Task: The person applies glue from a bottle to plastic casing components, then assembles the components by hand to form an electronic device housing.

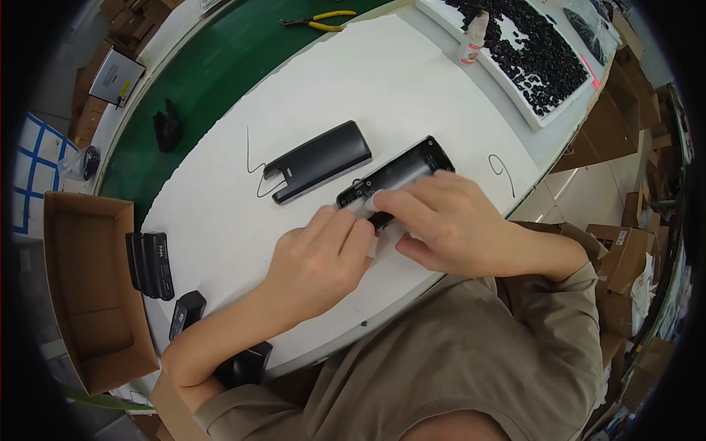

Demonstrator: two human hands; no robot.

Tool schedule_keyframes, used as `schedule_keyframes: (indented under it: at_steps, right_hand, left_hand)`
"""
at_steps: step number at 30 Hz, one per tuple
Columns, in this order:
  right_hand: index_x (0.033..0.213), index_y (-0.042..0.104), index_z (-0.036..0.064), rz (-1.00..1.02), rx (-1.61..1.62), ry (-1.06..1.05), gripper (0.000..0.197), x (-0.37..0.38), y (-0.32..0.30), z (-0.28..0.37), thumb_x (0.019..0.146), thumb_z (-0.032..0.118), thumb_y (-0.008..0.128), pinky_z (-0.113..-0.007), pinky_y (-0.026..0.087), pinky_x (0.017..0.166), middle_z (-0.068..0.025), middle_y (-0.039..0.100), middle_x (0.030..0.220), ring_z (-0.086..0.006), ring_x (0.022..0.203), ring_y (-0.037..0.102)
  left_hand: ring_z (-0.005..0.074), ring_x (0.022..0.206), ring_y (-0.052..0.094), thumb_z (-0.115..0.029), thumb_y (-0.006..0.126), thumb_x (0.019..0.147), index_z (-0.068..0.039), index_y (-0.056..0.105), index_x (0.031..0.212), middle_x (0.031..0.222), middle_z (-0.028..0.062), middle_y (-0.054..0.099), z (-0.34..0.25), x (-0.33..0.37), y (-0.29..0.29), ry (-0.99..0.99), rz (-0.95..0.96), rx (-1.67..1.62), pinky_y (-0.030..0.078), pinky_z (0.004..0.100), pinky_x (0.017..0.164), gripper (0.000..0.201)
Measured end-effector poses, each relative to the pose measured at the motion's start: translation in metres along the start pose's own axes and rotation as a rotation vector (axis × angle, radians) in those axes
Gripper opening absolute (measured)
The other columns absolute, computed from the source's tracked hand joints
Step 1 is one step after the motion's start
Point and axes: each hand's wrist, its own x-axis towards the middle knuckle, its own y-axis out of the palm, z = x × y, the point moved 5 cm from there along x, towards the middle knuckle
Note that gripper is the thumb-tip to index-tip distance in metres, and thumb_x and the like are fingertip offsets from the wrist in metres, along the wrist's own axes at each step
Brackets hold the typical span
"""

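An open black plastic housing half lies slantwise on the white sheet, its hollow inside and screw posts facing up. My left hand is closed at its near left end, the fingertips hidden. Over the housing's near side, my right hand curls in a pinch. Between the two hands shows a small, blurred whitish piece whose kind I cannot tell. Left of them rests a second black casing piece, smooth side up with a notched end. A thin bent wire lies beside that notch.
Black parts stand at the left beside an open cardboard box. At the back are yellow-handled pliers, a small white bottle and a white tray of small black pieces. A curled wire lies at the right.
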Motion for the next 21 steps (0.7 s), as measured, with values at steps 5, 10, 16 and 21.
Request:
schedule_keyframes:
  at_steps: [5, 10, 16, 21]
  right_hand:
    - [0.105, 0.053, 0.0043, -0.094, 0.131, -0.005, 0.053, 0.003, -0.031, -0.009, 0.055, 0.002, 0.068, -0.036, 0.041, 0.07, -0.0109, 0.047, 0.095, -0.0276, 0.084, 0.048]
    - [0.109, 0.05, 0.0012, -0.092, 0.349, 0.187, 0.049, -0.009, -0.026, -0.032, 0.061, -0.001, 0.062, -0.035, 0.042, 0.085, -0.014, 0.05, 0.109, -0.0292, 0.099, 0.051]
    - [0.121, 0.044, -0.0001, 0.001, 0.602, 0.333, 0.054, -0.026, -0.005, -0.047, 0.068, -0.004, 0.051, -0.034, 0.035, 0.097, -0.0145, 0.047, 0.122, -0.0254, 0.113, 0.047]
    - [0.131, 0.031, -0.0044, -0.193, 1.217, 0.448, 0.063, -0.027, 0.018, -0.05, 0.069, -0.009, 0.039, -0.034, 0.027, 0.106, -0.0161, 0.044, 0.125, -0.0233, 0.123, 0.04]
  left_hand:
    - [0.0207, 0.06, 0.052, -0.004, 0.067, 0.061, -0.004, 0.051, 0.084, 0.071, 0.0055, 0.051, 0.009, 0.008, -0.018, -0.139, -0.057, -0.214, 0.043, 0.0303, 0.043, 0.028]
    - [0.0223, 0.054, 0.051, -0.001, 0.064, 0.068, -0.004, 0.051, 0.086, 0.073, 0.0072, 0.053, 0.02, 0.022, -0.044, -0.367, -0.013, -0.436, 0.041, 0.0308, 0.046, 0.022]
    - [0.012, 0.053, 0.043, 0.003, 0.055, 0.064, -0.001, 0.052, 0.081, 0.068, 0.005, 0.049, 0.022, 0.046, -0.061, -0.316, 0.034, -0.389, 0.034, 0.0218, 0.047, 0.018]
    - [0.0226, 0.054, 0.046, -0.002, 0.054, 0.069, 0.001, 0.051, 0.079, 0.065, 0.012, 0.049, 0.018, 0.081, -0.055, -0.122, 0.106, -0.276, 0.037, 0.0292, 0.05, 0.01]
